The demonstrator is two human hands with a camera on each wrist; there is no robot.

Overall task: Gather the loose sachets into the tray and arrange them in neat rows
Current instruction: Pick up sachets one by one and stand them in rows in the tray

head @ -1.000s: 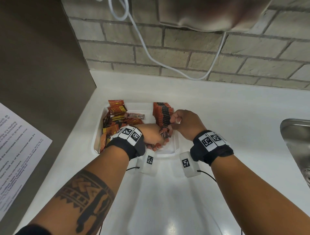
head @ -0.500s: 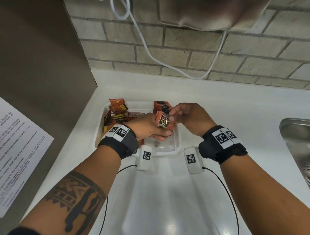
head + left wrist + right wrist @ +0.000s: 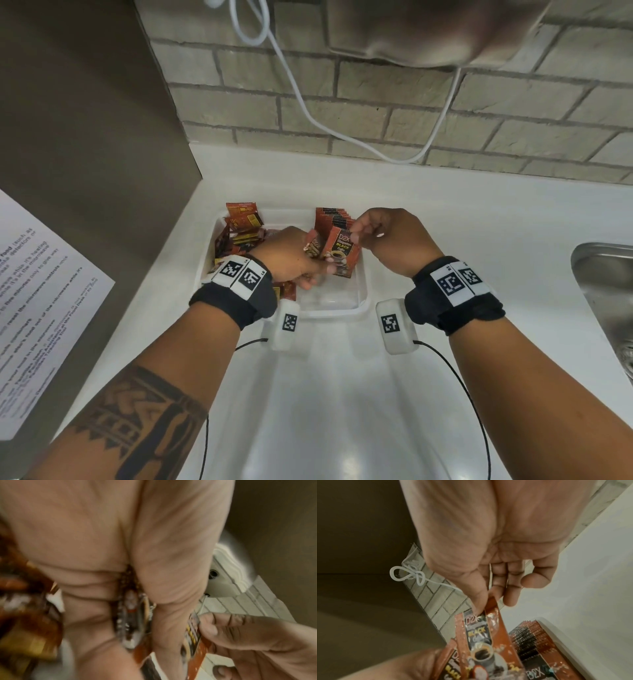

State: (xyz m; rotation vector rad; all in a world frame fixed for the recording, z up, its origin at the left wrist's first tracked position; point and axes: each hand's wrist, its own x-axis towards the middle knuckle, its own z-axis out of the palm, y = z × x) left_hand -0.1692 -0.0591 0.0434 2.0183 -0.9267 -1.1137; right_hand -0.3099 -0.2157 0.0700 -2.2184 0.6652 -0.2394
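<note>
A white tray (image 3: 363, 298) sits on the counter. Inside it, a neat row of red-brown coffee sachets (image 3: 331, 216) stands upright at the back right, also seen in the right wrist view (image 3: 530, 639). A loose pile of sachets (image 3: 244, 229) fills the tray's left side. My left hand (image 3: 310, 272) hovers over the tray and grips a small bunch of sachets (image 3: 312, 247) between thumb and fingers (image 3: 132, 622). My right hand (image 3: 356, 233) pinches the top edge of one D2X Black sachet (image 3: 340, 254) from that bunch, with thumb and forefinger (image 3: 481, 631).
A steel sink (image 3: 603, 308) lies at the right edge of the white counter (image 3: 479, 219). A brown panel with a printed notice (image 3: 37, 291) stands on the left. A white cable (image 3: 308, 113) hangs along the brick wall behind.
Both hands rose from the tray floor, the left one bringing up a bunch of sachets. The right hand now pinches one sachet and has drawn it partly out of the bunch.
</note>
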